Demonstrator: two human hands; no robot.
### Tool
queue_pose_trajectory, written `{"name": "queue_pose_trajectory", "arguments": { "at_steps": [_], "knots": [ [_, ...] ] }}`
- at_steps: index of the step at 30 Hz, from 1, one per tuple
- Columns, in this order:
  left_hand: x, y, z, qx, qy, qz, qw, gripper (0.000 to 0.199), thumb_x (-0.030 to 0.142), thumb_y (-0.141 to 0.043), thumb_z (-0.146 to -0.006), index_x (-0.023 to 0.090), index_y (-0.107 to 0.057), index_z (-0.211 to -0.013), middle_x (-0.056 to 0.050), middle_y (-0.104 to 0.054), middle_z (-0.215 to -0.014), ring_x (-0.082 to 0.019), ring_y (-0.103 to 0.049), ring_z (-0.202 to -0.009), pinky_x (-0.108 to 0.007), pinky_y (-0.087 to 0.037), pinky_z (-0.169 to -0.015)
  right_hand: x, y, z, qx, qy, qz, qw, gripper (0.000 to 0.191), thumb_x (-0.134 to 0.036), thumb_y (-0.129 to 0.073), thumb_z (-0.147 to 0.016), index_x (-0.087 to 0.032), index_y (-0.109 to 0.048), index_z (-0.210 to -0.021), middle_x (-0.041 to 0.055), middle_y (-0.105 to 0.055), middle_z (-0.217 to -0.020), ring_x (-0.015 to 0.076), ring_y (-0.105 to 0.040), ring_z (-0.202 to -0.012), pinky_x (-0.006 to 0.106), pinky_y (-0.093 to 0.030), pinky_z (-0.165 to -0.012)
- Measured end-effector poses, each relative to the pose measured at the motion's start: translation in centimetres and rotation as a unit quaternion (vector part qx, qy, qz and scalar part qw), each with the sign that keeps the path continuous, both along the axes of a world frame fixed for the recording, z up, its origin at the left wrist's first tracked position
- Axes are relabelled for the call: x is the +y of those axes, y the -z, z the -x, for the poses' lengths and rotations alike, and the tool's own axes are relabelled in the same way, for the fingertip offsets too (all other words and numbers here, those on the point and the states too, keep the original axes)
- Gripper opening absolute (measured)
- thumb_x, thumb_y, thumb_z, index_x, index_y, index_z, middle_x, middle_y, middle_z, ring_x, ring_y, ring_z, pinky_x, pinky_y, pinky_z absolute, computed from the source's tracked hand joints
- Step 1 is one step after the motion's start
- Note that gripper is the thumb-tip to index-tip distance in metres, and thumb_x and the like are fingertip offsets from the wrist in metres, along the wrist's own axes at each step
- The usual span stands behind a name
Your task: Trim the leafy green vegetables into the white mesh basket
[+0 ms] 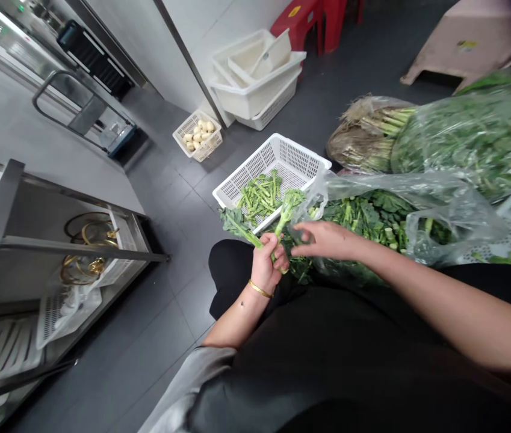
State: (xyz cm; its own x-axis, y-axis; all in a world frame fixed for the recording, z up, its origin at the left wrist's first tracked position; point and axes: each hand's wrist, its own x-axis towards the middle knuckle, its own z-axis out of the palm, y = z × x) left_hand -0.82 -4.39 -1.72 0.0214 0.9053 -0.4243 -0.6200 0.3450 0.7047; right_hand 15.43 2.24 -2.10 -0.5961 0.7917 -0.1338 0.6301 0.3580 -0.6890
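My left hand point(266, 264), a gold bangle point(260, 289) on its wrist, grips leafy green vegetable stalks point(257, 231) just over the near rim of a white plastic mesh basket point(282, 144). Cut green stems point(259, 195) lie inside that basket. My right hand point(325, 240) is open, with its fingers apart and nothing in them. It hovers close to the left hand, over a heap of leafy greens point(363, 216) spilling from a clear plastic bag point(368, 186).
More bagged greens point(467, 138) and a rooted bundle point(366, 138) lie at the right. A small basket of pale peeled vegetables point(198, 137), stacked white crates point(255, 78), red stools point(303, 21) and a pink stool point(463, 45) stand beyond. A steel shelf rack point(56, 240) stands at the left.
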Motion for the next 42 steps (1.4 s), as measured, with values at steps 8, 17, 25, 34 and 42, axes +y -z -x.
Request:
{"name": "queue_pose_trajectory", "arguments": {
  "at_steps": [8,17,25,34,42],
  "knots": [
    [0.0,0.2,-0.5,-0.071,-0.012,0.076,0.995,0.018,0.030,-0.063,-0.079,0.016,-0.051,-0.083,0.010,-0.028,-0.048,-0.001,-0.017,-0.032,-0.016,-0.014,-0.033,-3.2,-0.6,1.7,0.079,-0.075,-0.235,0.966,0.041,-0.035,-0.037,-0.091,-0.017,-0.064,-0.067,0.0057,-0.062,-0.064,0.0137,-0.054,-0.060,0.026,-0.030,-0.053],
    [-0.5,0.6,0.6,-0.149,0.200,0.116,0.961,0.028,0.037,-0.046,-0.087,0.012,-0.057,-0.081,0.007,-0.037,-0.046,-0.004,-0.026,-0.027,-0.019,-0.025,-0.030,0.8,-1.3,-0.8,0.254,0.032,0.188,0.948,0.052,-0.058,-0.048,-0.080,-0.014,-0.063,-0.103,0.0004,-0.061,-0.058,0.0133,-0.054,-0.048,0.025,-0.039,-0.047],
    [-0.4,0.2,-1.8,0.106,0.095,-0.052,0.988,0.033,0.038,-0.071,-0.070,0.014,-0.054,-0.086,0.000,-0.061,-0.061,-0.011,-0.055,-0.047,-0.023,-0.046,-0.051,-0.5,-2.1,1.2,0.179,0.208,0.069,0.959,0.042,-0.054,-0.064,-0.070,-0.020,-0.048,-0.050,-0.0013,-0.052,-0.040,0.0124,-0.049,-0.041,0.026,-0.038,-0.047],
    [-0.7,-1.8,-1.3,-0.164,0.195,0.119,0.960,0.021,0.035,-0.060,-0.080,0.015,-0.053,-0.084,0.007,-0.035,-0.051,-0.002,-0.026,-0.034,-0.015,-0.026,-0.036,-1.0,-2.9,-0.1,0.088,0.128,-0.208,0.966,0.042,-0.039,-0.039,-0.090,-0.017,-0.054,-0.057,0.0040,-0.058,-0.055,0.0115,-0.048,-0.048,0.026,-0.026,-0.047],
    [-1.1,-1.5,-2.1,-0.076,0.099,0.129,0.984,0.032,0.038,-0.068,-0.071,0.019,-0.042,-0.073,0.008,-0.038,-0.049,-0.003,-0.027,-0.033,-0.015,-0.025,-0.034,-5.1,-4.5,0.1,-0.145,0.001,-0.290,0.946,0.025,-0.017,-0.040,-0.086,-0.015,-0.060,-0.071,0.0069,-0.060,-0.065,0.0126,-0.047,-0.047,0.027,-0.016,-0.047]
  ]
}}
